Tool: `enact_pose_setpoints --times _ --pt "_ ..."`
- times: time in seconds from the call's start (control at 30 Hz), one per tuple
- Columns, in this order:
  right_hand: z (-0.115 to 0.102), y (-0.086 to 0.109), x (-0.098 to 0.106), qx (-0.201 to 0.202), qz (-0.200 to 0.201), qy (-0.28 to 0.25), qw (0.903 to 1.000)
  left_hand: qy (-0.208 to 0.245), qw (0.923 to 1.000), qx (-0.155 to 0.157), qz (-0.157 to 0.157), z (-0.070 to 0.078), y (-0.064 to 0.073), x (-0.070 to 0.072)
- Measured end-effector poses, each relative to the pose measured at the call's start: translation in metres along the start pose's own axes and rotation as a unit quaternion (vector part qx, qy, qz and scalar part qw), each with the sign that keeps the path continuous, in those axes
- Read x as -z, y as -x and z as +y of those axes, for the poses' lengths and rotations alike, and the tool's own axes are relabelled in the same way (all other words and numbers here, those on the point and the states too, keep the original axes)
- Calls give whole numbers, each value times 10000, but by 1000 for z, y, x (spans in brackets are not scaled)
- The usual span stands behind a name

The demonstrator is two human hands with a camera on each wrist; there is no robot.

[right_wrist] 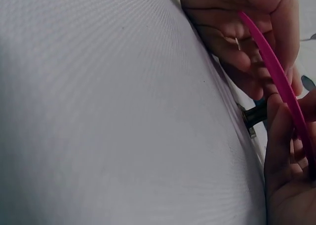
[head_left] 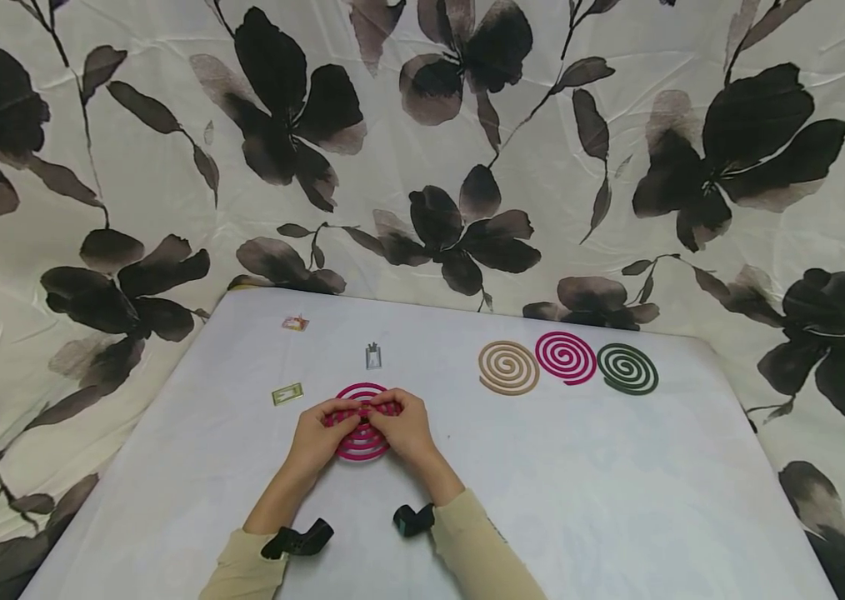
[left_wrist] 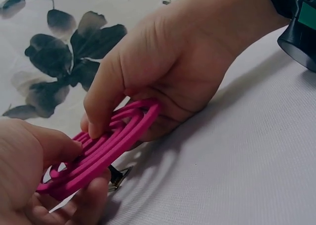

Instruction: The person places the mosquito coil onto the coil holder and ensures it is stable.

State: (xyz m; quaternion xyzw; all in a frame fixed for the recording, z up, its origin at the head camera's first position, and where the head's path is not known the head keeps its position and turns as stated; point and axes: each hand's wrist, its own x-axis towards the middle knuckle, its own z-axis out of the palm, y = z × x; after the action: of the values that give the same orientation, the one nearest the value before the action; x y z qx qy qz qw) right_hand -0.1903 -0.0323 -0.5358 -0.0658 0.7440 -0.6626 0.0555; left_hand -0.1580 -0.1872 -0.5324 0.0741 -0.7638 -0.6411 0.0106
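Observation:
Held between both hands is a pink spiral mosquito coil (head_left: 363,455), raised and tilted above the white table in the left wrist view. My left hand (head_left: 313,438) pinches its left side, thumb on the upper face and fingers beneath. From the other side my right hand (head_left: 409,428) grips it, thumb and fingertips near the middle. Both thumbs nearly meet at the centre. Below the coil, a small dark and metal piece (left_wrist: 118,177) shows near the left fingertips; whether it is held I cannot tell. The coil appears edge-on (right_wrist: 279,77) in the right wrist view.
To the right lie a tan coil (head_left: 508,367), another pink coil (head_left: 566,357) and a green coil (head_left: 628,368). Beyond the hands are a small metal stand (head_left: 373,357), a gold-coloured frame (head_left: 287,394) and a small orange-and-white piece (head_left: 295,322). A floral cloth (head_left: 392,275) hangs behind.

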Motion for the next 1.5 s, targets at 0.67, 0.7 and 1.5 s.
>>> enact_pose_setpoints --times 0.67,0.7,1.5 --pt "0 -2 3 -3 -273 144 9995 147 9999 60 -59 -1 -1 -2" --pt "0 -2 4 29 -305 161 9994 189 9998 98 -55 -1 -1 -2" --pt "-44 17 12 -52 -494 -200 9986 321 9994 69 -90 -2 -3 -3"
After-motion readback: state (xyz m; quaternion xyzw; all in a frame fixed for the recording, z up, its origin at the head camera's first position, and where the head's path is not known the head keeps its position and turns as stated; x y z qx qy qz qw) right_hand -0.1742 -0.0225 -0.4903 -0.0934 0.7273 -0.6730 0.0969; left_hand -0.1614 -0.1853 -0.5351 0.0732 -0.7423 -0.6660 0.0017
